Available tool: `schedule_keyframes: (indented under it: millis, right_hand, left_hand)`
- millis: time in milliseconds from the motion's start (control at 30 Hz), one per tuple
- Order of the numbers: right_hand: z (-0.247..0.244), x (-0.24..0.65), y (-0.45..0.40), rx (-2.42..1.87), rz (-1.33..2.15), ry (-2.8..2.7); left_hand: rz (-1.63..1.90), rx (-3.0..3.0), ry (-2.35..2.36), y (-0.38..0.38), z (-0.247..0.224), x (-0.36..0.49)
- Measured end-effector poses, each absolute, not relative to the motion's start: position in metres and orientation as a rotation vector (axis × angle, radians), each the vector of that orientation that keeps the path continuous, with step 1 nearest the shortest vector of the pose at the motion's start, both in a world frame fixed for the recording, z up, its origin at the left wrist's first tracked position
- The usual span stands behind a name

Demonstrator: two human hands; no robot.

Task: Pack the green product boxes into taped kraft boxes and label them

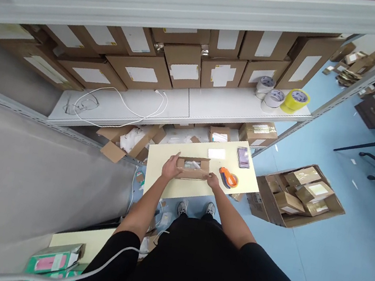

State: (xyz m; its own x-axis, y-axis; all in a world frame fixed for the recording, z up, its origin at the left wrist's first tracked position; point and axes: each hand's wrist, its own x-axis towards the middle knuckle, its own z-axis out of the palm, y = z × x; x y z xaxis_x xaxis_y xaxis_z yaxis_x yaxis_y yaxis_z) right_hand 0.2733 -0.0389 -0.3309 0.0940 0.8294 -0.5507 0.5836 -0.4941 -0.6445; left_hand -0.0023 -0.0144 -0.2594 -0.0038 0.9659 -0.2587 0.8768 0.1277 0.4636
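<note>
A small open cardboard box lies on a pale yellow tabletop, its flaps raised, with white and grey contents that I cannot make out. My left hand grips the box's left end, thumb along the front side. At the front right corner, my right hand pinches the cardboard between its fingers. Just right of that hand rests an orange tape dispenser. Behind it are a white paper label and a purple, pixelated item.
Grey metal shelving stands ahead, stacked with labelled cartons. Tape rolls and a white cable lie on one shelf. A large carton of smaller boxes sits on the floor at right. An open carton is at left.
</note>
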Motion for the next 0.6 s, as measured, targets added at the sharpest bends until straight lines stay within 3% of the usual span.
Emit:
schedule_keyframes:
  millis: [300, 600]
  right_hand:
    - [-0.330, 0.329, -0.054, -2.241, 1.240, -1.226]
    - [-0.329, 0.369, -0.057, -2.275, 1.037, -1.323]
  left_hand:
    - [0.113, 1.881, 1.655, -0.051, -0.305, 0.061]
    - [-0.209, 1.833, 1.628, -0.041, -0.319, 0.094]
